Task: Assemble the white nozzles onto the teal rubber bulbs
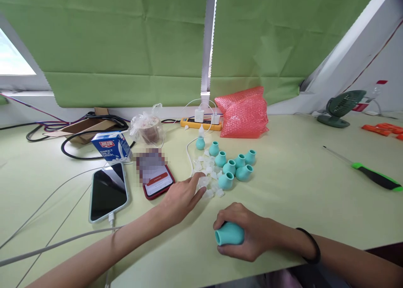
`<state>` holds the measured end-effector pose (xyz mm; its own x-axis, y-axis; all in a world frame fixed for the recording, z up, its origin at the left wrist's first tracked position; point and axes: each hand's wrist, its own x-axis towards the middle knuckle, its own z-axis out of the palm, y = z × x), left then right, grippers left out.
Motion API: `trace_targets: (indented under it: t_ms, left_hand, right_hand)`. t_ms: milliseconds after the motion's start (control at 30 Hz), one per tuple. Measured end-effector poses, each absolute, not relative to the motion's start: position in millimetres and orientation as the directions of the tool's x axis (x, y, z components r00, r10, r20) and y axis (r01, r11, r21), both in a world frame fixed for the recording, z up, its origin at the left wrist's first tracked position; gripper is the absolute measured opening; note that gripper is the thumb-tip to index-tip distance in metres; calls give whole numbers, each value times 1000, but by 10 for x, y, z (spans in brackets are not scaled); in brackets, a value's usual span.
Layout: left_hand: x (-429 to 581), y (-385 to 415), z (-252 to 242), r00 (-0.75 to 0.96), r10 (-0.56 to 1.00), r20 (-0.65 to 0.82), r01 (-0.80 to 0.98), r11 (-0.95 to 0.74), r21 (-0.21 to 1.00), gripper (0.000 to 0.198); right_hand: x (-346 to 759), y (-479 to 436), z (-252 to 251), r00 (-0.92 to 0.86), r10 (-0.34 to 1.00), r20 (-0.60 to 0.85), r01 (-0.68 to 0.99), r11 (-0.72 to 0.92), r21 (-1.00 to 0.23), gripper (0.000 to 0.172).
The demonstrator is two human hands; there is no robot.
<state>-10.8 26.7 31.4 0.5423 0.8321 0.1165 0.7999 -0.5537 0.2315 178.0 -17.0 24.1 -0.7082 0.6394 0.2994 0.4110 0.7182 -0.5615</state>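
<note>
My right hand [241, 233] is wrapped around a teal rubber bulb [229, 234], its open mouth pointing left. My left hand [185, 195] reaches into a loose pile of small translucent plastic pieces [208, 166]. Its thumb and fingers are apart, with a clear piece between them that I cannot see being gripped. Right of the pile stand several similar teal bulbs [226, 181] with open mouths. Behind the pile, one teal bulb [200, 143] carries a translucent tip [201, 131] in its neck.
At left lie a phone [108, 193] on a cable, a red-cased phone [157, 179] and a milk carton [111, 146]. Behind are a bagged cup [149, 130], a yellow power strip [185, 123] and pink bubble wrap [244, 116]. A screwdriver [371, 172] and fan [341, 107] are at right.
</note>
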Motion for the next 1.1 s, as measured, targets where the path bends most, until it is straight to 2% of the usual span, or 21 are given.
trace_targets:
  t_ms: [100, 200, 367, 500, 600, 667, 733, 800, 833, 933, 1100]
  left_hand:
    - [-122, 299, 236, 553, 825, 113, 778, -561, 284, 36]
    - [-123, 285, 220, 554, 824, 118, 766, -560, 314, 31]
    - [-104, 235, 252, 572, 813, 112, 778, -580, 240, 24]
    - [-112, 225, 285, 584, 809, 58, 786, -582, 206, 21]
    - [-124, 234, 289, 596, 801, 57, 774, -591, 227, 15]
    - [-124, 236, 277, 596, 800, 68, 765, -591, 257, 9]
    - [-115, 231, 254, 596, 799, 77, 752, -589, 295, 7]
    - [-101, 222, 222, 591, 800, 104, 743, -589, 317, 9]
    - [-94, 218, 205, 589, 799, 117, 742, -593, 313, 10]
    - [-75, 204, 167, 602, 787, 136, 751, -616, 238, 15]
    - [-50, 176, 169, 642, 752, 146, 747, -657, 99, 20]
  right_hand:
    - [1773, -148, 219, -685, 635, 359, 388, 734, -558, 20]
    - [1751, -104, 210, -672, 600, 433, 306, 758, -576, 17]
    - [1776, -53, 330, -549, 542, 636, 168, 817, -551, 19]
    - [1902, 37, 619, -325, 534, 781, 230, 845, -482, 32]
    - [2007, 274, 849, -148, 545, 825, 373, 803, -464, 25]
    - [2077, 529, 920, -110, 605, 789, 496, 721, -484, 19]
    - [2151, 822, 893, -114, 675, 729, 590, 636, -498, 21]
    - [2227, 1098, 781, -103, 769, 631, 685, 515, -516, 25]
    - [2264, 1216, 706, -118, 835, 537, 730, 440, -524, 25]
    - [2368, 1460, 481, -170, 903, 395, 773, 371, -515, 20]
    - [2491, 1589, 363, -205, 933, 295, 825, 327, -462, 21]
